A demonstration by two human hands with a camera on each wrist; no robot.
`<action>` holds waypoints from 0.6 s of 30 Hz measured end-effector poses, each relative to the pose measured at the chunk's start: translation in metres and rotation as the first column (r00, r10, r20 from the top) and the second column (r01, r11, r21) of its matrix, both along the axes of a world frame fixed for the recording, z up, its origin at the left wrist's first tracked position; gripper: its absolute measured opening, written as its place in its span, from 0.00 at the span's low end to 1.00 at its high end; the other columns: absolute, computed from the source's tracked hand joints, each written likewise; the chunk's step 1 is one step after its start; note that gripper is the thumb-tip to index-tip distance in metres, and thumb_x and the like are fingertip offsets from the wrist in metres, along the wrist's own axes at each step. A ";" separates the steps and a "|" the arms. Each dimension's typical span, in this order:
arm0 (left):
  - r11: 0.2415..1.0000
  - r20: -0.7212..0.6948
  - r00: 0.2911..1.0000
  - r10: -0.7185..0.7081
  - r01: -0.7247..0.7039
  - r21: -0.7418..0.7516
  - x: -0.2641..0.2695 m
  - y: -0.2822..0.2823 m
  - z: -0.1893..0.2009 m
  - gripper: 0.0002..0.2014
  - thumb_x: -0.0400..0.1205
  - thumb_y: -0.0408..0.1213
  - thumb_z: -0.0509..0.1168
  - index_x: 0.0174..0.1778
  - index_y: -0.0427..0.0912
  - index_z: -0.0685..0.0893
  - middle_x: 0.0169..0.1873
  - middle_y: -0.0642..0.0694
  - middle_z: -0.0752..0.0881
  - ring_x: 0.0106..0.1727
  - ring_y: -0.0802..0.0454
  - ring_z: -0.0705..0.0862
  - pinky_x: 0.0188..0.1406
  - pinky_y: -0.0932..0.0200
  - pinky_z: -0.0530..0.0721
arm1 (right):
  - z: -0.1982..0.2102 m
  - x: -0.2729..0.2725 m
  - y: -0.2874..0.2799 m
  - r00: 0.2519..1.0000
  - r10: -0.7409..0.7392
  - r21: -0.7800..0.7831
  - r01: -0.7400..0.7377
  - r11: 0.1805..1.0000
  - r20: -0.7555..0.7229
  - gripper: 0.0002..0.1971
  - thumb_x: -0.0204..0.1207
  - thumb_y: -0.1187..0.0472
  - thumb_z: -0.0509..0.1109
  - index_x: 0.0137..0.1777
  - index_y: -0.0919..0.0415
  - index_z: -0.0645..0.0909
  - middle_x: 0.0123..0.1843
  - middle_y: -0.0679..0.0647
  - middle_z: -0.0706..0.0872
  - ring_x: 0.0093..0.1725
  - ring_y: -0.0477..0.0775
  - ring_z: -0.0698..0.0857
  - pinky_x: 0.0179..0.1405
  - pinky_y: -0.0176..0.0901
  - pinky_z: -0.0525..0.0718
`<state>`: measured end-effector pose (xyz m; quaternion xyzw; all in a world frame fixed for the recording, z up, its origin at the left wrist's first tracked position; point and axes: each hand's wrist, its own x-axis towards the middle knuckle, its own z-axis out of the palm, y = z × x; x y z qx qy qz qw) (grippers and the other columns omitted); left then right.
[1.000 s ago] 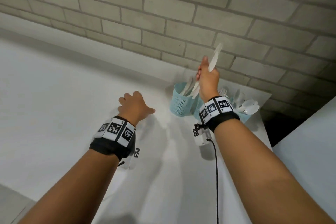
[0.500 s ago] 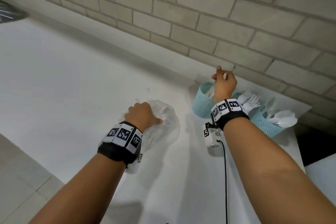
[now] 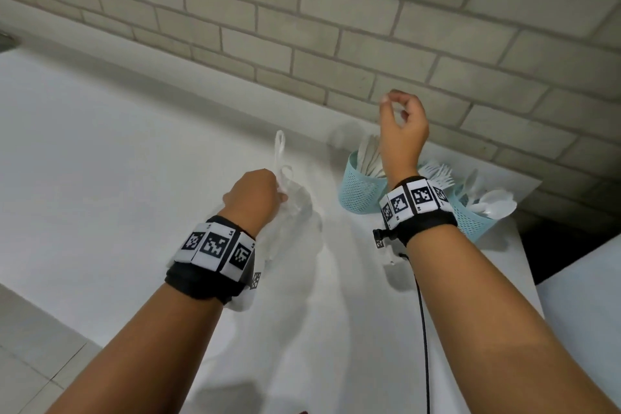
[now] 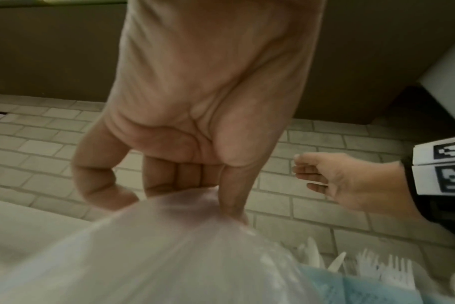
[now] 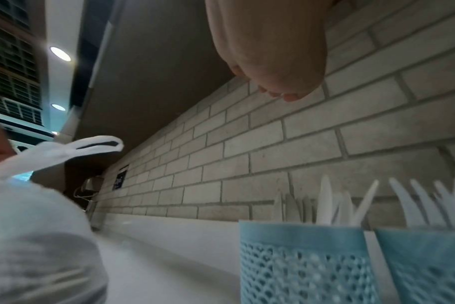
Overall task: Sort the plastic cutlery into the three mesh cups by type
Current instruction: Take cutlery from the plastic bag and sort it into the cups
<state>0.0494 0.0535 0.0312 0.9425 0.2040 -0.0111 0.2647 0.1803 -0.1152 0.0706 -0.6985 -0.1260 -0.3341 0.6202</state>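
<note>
Three light-blue mesh cups stand by the brick wall. The left cup (image 3: 361,190) (image 5: 304,263) holds white knives (image 5: 325,202). The middle cup (image 5: 424,267), mostly behind my right wrist in the head view, holds forks (image 3: 438,175). The right cup (image 3: 477,227) holds spoons (image 3: 494,207). My right hand (image 3: 400,121) (image 4: 320,179) hangs above the left cup with loosely curled fingers and nothing in it. My left hand (image 3: 255,195) (image 4: 182,185) grips a clear plastic bag (image 3: 292,208) (image 4: 169,246) on the counter, left of the cups.
The white counter (image 3: 117,161) runs along the brick wall (image 3: 336,27) and ends just right of the cups, where there is a dark gap (image 3: 571,245). A black cable (image 3: 424,329) hangs from my right wrist. The floor (image 3: 30,363) shows at the lower left.
My right hand lowered the white knife into the left cup, let go and rose empty. My left hand closed on the plastic bag and gathered it up.
</note>
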 end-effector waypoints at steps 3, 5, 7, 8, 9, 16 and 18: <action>0.996 0.069 0.995 -0.070 0.074 -0.053 -0.002 -0.017 0.017 0.16 0.81 0.41 0.64 0.28 0.43 0.71 0.33 0.46 0.78 0.42 0.44 0.80 0.48 0.50 0.77 | 0.005 -0.024 -0.005 0.997 0.028 -0.065 -0.024 0.998 0.068 0.02 0.75 0.61 0.69 0.44 0.52 0.81 0.46 0.47 0.83 0.50 0.46 0.81 0.53 0.29 0.76; 0.985 0.140 0.980 -0.141 0.153 -0.076 -0.002 -0.032 0.029 0.18 0.82 0.40 0.63 0.26 0.44 0.68 0.31 0.47 0.76 0.39 0.45 0.76 0.45 0.50 0.74 | 0.002 -0.041 -0.012 0.998 0.049 -0.104 -0.044 0.994 0.050 0.01 0.76 0.59 0.68 0.43 0.53 0.80 0.44 0.46 0.81 0.48 0.47 0.80 0.52 0.35 0.77; 0.966 0.192 0.956 -0.221 0.241 -0.092 0.000 -0.048 0.036 0.19 0.82 0.39 0.63 0.25 0.46 0.67 0.29 0.50 0.74 0.38 0.47 0.74 0.47 0.49 0.76 | -0.002 -0.056 -0.025 0.993 0.111 -0.105 -0.114 0.988 -0.037 0.04 0.78 0.59 0.68 0.41 0.55 0.81 0.41 0.50 0.82 0.43 0.46 0.79 0.47 0.38 0.80; 0.953 0.210 0.942 -0.263 0.288 -0.097 0.001 -0.056 0.037 0.19 0.82 0.39 0.63 0.25 0.48 0.67 0.28 0.52 0.73 0.38 0.48 0.74 0.50 0.48 0.76 | -0.003 -0.064 -0.032 0.983 0.154 -0.080 -0.162 0.984 -0.096 0.06 0.79 0.59 0.68 0.40 0.56 0.81 0.38 0.51 0.83 0.40 0.46 0.80 0.44 0.37 0.80; 0.937 0.221 0.926 -0.305 0.333 -0.102 0.004 -0.066 0.036 0.19 0.82 0.39 0.63 0.26 0.49 0.67 0.28 0.56 0.74 0.37 0.51 0.74 0.52 0.48 0.76 | -0.005 -0.070 -0.041 0.969 0.191 -0.044 -0.200 0.979 -0.157 0.07 0.79 0.60 0.68 0.39 0.56 0.81 0.37 0.52 0.83 0.37 0.45 0.81 0.42 0.34 0.80; 0.813 0.234 0.819 -0.524 0.563 -0.149 0.019 -0.132 0.009 0.07 0.83 0.41 0.62 0.38 0.49 0.76 0.34 0.57 0.77 0.49 0.46 0.80 0.61 0.42 0.77 | -0.030 -0.105 -0.108 0.858 0.152 -0.135 -0.247 0.960 -0.491 0.13 0.74 0.54 0.72 0.38 0.66 0.83 0.36 0.57 0.82 0.38 0.49 0.79 0.43 0.39 0.78; 0.791 0.205 0.799 -0.565 0.596 -0.139 0.021 -0.144 0.002 0.05 0.84 0.42 0.61 0.46 0.48 0.80 0.39 0.55 0.77 0.54 0.44 0.81 0.63 0.43 0.76 | -0.038 -0.112 -0.120 0.857 0.105 -0.147 -0.205 0.968 -0.505 0.19 0.73 0.55 0.74 0.39 0.74 0.80 0.35 0.59 0.77 0.36 0.50 0.74 0.41 0.42 0.75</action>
